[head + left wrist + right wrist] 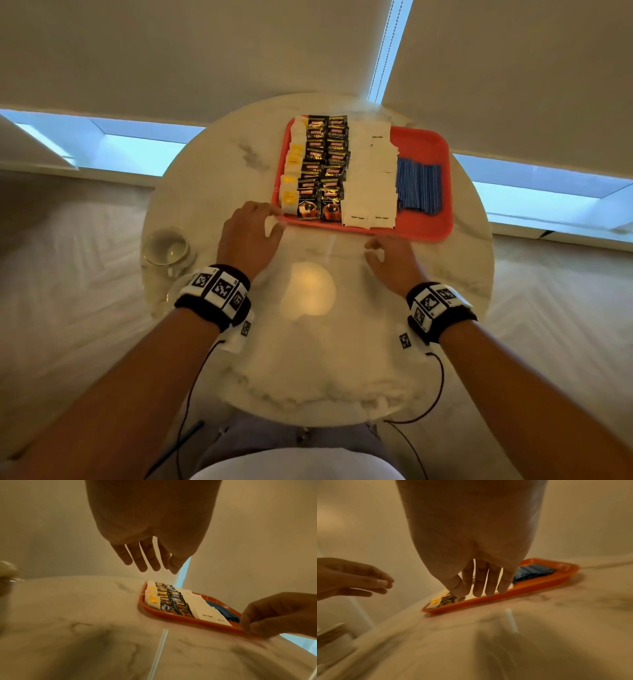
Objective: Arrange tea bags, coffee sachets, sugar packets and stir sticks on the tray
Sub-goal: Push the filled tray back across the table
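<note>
An orange tray (424, 222) lies at the far side of the round marble table (308, 359). On it, left to right, run rows of tea bags (291, 171), black coffee sachets (325, 164), white sugar packets (371, 178) and blue stir sticks (418, 186). My left hand (274, 222) hovers by the tray's near left corner, its fingers relaxed and holding nothing. Just in front of the tray's near rim is my right hand (373, 251), loosely curled and empty; I cannot tell whether it touches the rim. The wrist views show the straight left fingers (145, 562) and the right fingers (481, 585) above the tray rim (539, 582).
A clear drinking glass (166, 246) stands on the table's left edge, close to my left wrist. Bare marble lies between my arms and the tray. White bedding surrounds the table, with window blinds behind.
</note>
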The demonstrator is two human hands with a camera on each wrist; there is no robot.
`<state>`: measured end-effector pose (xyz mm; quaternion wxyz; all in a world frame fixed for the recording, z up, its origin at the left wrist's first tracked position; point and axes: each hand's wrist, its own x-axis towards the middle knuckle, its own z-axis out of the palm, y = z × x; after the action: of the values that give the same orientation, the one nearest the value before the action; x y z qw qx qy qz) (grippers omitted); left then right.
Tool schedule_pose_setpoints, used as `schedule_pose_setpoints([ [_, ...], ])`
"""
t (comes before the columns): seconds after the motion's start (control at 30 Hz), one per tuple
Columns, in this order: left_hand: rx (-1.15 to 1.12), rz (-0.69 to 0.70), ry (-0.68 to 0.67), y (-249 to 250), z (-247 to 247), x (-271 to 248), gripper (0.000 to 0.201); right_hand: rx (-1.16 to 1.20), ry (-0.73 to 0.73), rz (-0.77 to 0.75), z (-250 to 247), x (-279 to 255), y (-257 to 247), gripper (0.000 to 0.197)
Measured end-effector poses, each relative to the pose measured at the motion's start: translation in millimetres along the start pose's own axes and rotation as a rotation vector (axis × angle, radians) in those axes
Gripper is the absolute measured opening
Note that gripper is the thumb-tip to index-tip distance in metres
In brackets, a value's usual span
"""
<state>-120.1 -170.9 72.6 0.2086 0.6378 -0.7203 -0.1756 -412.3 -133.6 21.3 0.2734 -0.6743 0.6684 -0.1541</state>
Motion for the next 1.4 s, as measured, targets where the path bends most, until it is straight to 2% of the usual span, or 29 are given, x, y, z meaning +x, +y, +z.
schedule_pose_setpoints([
  [0.2,-0.036,-0.100,0.131,-43.7,-54.6,-45.5,0.017,0.122,-0.292,-0.044,41.2,-42.8,-79.8,0.015],
  [0.37,-0.012,-0.183,0.129,-99.4,-86.7,-82.4,0.017,0.191,-0.475,-0.022,81.3,-65.2,-139.9,0.026],
  [0.5,-0.080,-0.304,0.096,-141.3,-94.3,-102.4,0.017,0.228,-0.530,0.071,114.1,-74.4,-189.7,0.034],
  [0.63,-0.125,-0.374,-0.012,-169.0,-90.3,-107.4,0.014,0.329,-0.497,0.255,149.0,-84.9,-232.5,0.044],
  [0.83,-0.181,-0.424,-0.174,-187.3,-81.2,-93.3,0.053,0.443,-0.389,0.402,193.2,-89.0,-280.5,0.054],
  [0.9,-0.183,-0.424,-0.221,-187.5,-79.2,-90.3,0.056,0.518,-0.316,0.462,198.0,-89.5,-289.0,0.052],
  [1.17,-0.248,-0.421,-0.262,-181.2,-86.8,-83.7,0.037,0.525,-0.143,0.551,202.6,-91.2,-294.6,0.040],
  [1.4,-0.291,-0.377,-0.265,-185.4,-82.0,-82.1,0.025,0.527,-0.101,0.533,212.1,-91.8,-287.6,0.031],
])
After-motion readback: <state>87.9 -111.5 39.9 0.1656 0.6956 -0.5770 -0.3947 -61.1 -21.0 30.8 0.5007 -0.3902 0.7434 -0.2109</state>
